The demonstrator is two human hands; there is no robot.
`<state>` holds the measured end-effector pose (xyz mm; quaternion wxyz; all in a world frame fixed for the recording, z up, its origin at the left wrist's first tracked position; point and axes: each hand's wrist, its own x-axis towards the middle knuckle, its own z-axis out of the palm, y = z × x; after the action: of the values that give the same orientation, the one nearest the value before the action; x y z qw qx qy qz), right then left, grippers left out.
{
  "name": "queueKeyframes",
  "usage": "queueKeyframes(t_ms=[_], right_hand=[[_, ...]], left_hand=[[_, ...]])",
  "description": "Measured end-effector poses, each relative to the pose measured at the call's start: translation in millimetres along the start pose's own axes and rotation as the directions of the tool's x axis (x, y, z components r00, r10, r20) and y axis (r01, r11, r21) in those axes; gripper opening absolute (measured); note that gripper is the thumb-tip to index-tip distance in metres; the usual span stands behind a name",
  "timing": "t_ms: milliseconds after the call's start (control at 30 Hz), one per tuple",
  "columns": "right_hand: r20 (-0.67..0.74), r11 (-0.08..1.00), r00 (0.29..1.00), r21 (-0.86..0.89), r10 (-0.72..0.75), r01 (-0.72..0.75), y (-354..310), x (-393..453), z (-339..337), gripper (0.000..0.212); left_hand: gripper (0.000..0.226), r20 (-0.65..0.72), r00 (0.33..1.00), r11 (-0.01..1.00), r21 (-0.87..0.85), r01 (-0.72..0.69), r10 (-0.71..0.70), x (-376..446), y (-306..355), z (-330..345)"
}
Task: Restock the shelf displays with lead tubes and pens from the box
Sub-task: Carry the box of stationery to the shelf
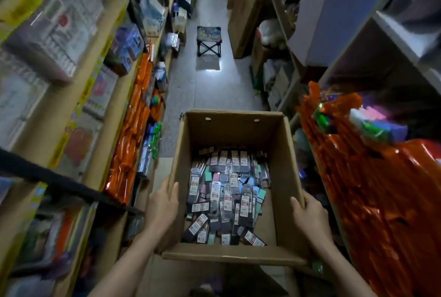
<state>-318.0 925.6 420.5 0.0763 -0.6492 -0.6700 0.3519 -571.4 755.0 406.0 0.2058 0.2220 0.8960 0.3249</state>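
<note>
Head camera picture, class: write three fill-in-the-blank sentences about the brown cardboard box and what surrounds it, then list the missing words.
1. The left hand and right hand grip the open brown cardboard box by its two ____.
2. The small flat packets lie ____ the box.
3. The small folding stool stands on the aisle ____.

Missing words: sides; inside; floor

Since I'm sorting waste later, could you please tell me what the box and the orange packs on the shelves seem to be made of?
The box looks like plain brown corrugated cardboard, matte, with folded flaps and two punched holes in its far wall. The orange packs look like glossy plastic film or foil: they crinkle and throw bright highlights, though which of the two it is stays unclear.
</note>
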Motion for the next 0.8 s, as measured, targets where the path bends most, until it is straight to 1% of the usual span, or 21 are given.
queueKeyframes(t_ms=[67, 133, 267, 500, 633, 700, 800], right_hand=[[0.01, 1.0, 1.0, -0.006, 0.011, -0.011, -29, 48, 4, 0.027], [0.02, 1.0, 1.0, -0.002, 0.008, -0.008, -62, 96, 6, 0.028], [0.046, 0.999, 0.998, 0.031, -0.039, 0.038, -134, 179, 9, 0.034], [0.052, 0.995, 0.996, 0.058, -0.079, 0.076, -259, 318, 34, 0.028], [0.029, 0.998, 0.999, 0.054, -0.041, 0.039, -327, 396, 54, 0.028], [0.014, 0.998, 1.0, 0.067, -0.005, 0.004, -359, 429, 57, 0.027], [0.029, 0.995, 0.999, 0.09, 0.031, -0.033, -403, 484, 57, 0.025]], left_hand=[[0.029, 0.003, 1.0, 1.0, 0.01, 0.017, -0.017, 48, 19, 7], [0.025, -0.018, 0.999, 1.0, 0.003, 0.03, -0.03, 95, 38, 9], [0.033, -0.024, 0.998, 0.998, -0.026, 0.065, -0.065, 187, 80, 6], [0.041, -0.031, 0.998, 0.997, -0.044, 0.056, -0.058, 365, 134, 1], [0.043, -0.015, 0.999, 0.998, -0.032, 0.051, -0.051, 475, 166, -2], [0.043, -0.021, 0.999, 0.999, -0.011, 0.03, -0.03, 524, 188, -6], [0.041, 0.013, 1.0, 1.0, 0.023, -0.008, 0.007, 602, 223, -11]])
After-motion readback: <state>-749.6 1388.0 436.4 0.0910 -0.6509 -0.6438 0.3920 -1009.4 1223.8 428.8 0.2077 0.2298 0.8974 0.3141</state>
